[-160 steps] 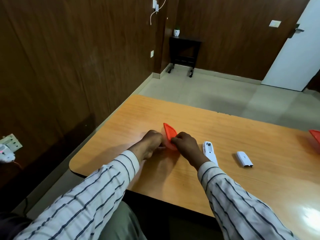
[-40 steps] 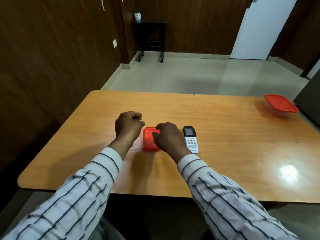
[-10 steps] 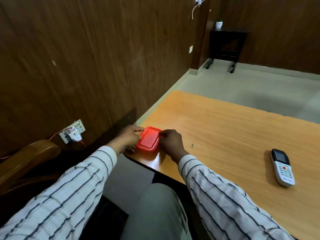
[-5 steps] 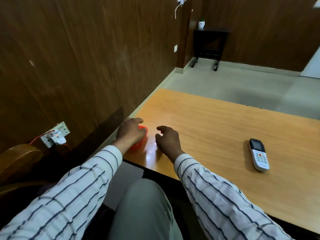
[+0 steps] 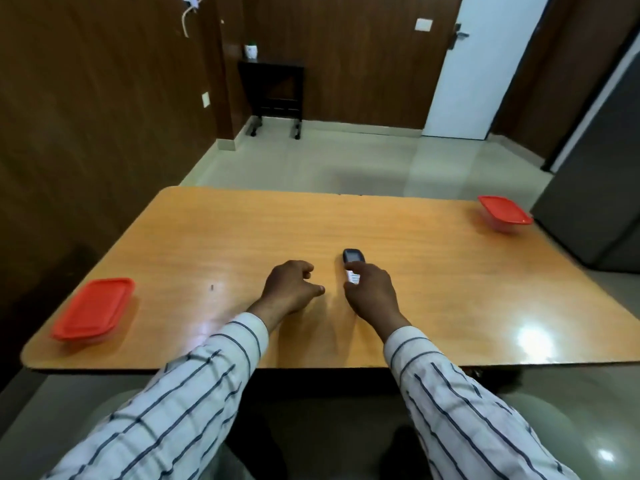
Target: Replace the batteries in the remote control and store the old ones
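The white remote control (image 5: 352, 260) with a dark screen lies face up near the middle of the orange wooden table (image 5: 433, 271). My right hand (image 5: 372, 291) covers its near half, fingers resting on it. My left hand (image 5: 290, 287) hovers just left of the remote, fingers loosely curled and holding nothing. A closed red-lidded box (image 5: 92, 308) sits at the table's near left corner, well away from both hands. No batteries are visible.
A second red-lidded box (image 5: 504, 211) stands at the far right corner of the table. A grey cabinet (image 5: 595, 188) rises beside the right edge. A dark wood wall runs along the left, and a small black stand (image 5: 273, 91) is on the floor beyond.
Both hands have left the red-lidded box at the left corner and moved right to the remote. My right hand now rests on it. My view has swung to the table's centre.
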